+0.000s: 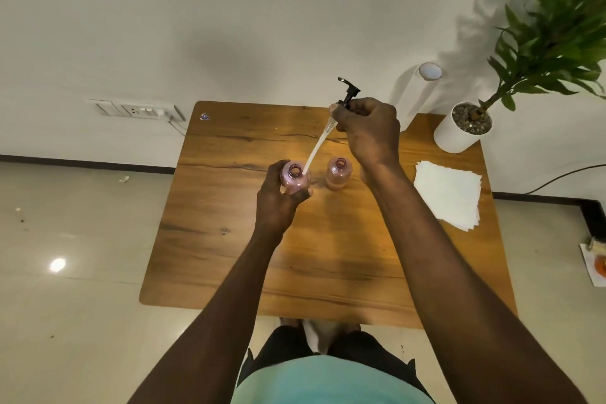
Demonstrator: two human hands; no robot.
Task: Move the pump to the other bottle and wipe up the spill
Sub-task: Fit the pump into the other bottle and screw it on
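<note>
My right hand has a closed grip on the black pump at its collar, held up over the table, its white tube slanting down to the rim of the left bottle. My left hand wraps that open bottle. The other bottle stands open just beside it. White napkins lie to the right, near a potted plant.
</note>
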